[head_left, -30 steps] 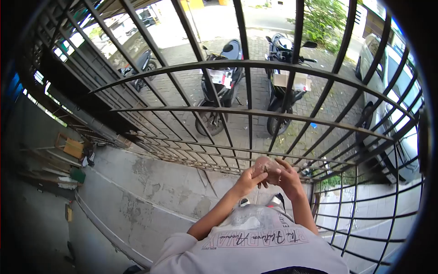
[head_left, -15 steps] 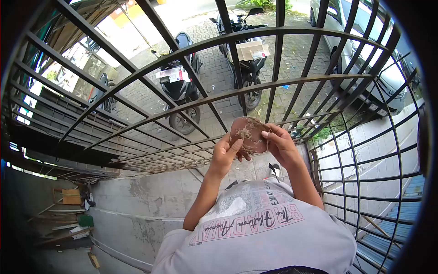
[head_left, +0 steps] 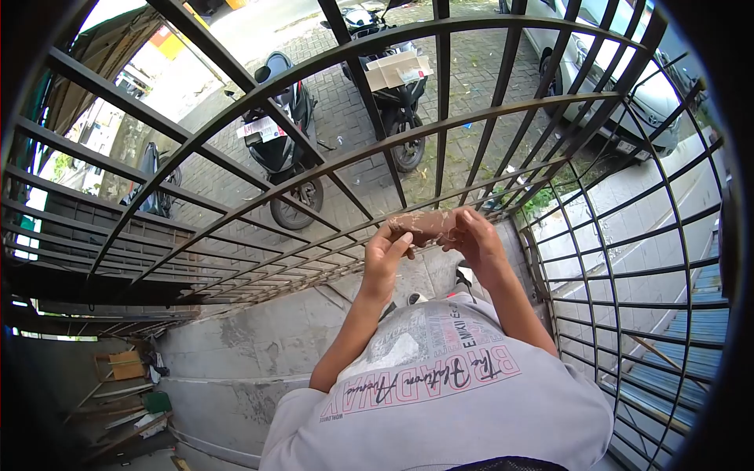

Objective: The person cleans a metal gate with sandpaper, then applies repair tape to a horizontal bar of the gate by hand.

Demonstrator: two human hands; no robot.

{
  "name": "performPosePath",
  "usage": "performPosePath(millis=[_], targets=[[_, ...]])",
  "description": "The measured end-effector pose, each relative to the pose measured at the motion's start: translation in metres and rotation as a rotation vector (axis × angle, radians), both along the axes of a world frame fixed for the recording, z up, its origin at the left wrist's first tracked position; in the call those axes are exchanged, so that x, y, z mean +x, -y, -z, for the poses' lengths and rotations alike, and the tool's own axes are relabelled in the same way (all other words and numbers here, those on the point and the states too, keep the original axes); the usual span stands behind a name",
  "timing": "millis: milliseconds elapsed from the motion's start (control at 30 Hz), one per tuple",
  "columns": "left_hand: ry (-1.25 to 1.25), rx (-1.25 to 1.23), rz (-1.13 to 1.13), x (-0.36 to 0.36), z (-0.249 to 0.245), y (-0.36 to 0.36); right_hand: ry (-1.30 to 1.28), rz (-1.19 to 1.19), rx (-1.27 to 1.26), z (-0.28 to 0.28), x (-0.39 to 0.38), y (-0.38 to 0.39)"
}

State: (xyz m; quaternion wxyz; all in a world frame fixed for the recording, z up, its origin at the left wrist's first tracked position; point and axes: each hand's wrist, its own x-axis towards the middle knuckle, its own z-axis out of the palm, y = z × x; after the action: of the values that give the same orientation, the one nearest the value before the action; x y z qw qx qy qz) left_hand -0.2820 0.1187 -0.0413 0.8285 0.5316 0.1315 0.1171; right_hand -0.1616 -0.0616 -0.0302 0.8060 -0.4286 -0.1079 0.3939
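Between my two hands is a reddish-brown, rounded object [head_left: 425,225], with pale, dry, root-like strands clinging to it. Its exact kind is not clear from here. My left hand [head_left: 386,250] grips its left end, thumb on the near side and fingers curled behind and below. At the right end, my right hand [head_left: 473,232] has its fingers bent around the edge, partly hiding it. The object is held up in front of my shirt [head_left: 440,369], near the dark metal bars [head_left: 463,143].
Curved metal bars surround me ahead and on the right. Beyond them stand motorbikes [head_left: 290,149], one with cardboard [head_left: 395,71] on it, and a silver car [head_left: 628,102]. Wooden scraps [head_left: 126,365] lie at the lower left on the concrete floor [head_left: 236,345].
The object has turned from showing its broad, strand-covered face to a narrower side. My right hand has shifted up along its edge. My view has tilted down and moved a little right.
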Motion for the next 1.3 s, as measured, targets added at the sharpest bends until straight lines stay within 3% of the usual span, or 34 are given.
performPosePath(millis=[67, 167, 200, 267, 500, 800, 933, 1033, 1100, 1200, 1233, 1300], targets=[[0.048, -0.020, 0.007, -0.005, -0.002, -0.001, 0.136, 0.014, 0.049, -0.003, 0.001, 0.006], [0.281, 0.427, -0.170, -0.017, 0.000, 0.000, 0.182, -0.049, 0.092, -0.006, 0.003, 0.011], [0.278, 0.429, -0.169, -0.022, 0.000, -0.004, 0.209, -0.111, 0.098, -0.010, 0.003, 0.012], [0.289, 0.245, 0.053, -0.026, -0.013, -0.008, 0.200, -0.137, 0.090, -0.016, -0.002, 0.009], [0.308, 0.098, -0.021, -0.034, -0.022, -0.006, 0.213, -0.024, 0.017, -0.016, -0.015, -0.021], [0.176, 0.222, -0.244, -0.031, -0.032, -0.006, 0.285, -0.001, -0.066, -0.019, -0.029, -0.022], [0.105, 0.203, -0.224, -0.037, -0.024, -0.006, 0.263, 0.033, -0.074, -0.011, -0.032, -0.023], [0.122, 0.183, -0.224, -0.033, -0.020, 0.002, 0.208, 0.118, -0.083, -0.011, -0.037, -0.026], [0.117, 0.140, -0.298, -0.029, -0.021, 0.010, -0.042, 0.104, 0.059, -0.021, -0.042, -0.028], [0.137, 0.109, -0.282, -0.026, -0.012, 0.011, 0.037, -0.033, -0.042, -0.032, -0.046, -0.021], [0.090, 0.098, -0.197, -0.028, 0.000, 0.006, 0.078, -0.075, -0.078, -0.010, -0.040, -0.020], [0.084, 0.121, -0.107, -0.020, 0.001, 0.012, 0.022, 0.046, -0.062, -0.005, -0.029, -0.015]])
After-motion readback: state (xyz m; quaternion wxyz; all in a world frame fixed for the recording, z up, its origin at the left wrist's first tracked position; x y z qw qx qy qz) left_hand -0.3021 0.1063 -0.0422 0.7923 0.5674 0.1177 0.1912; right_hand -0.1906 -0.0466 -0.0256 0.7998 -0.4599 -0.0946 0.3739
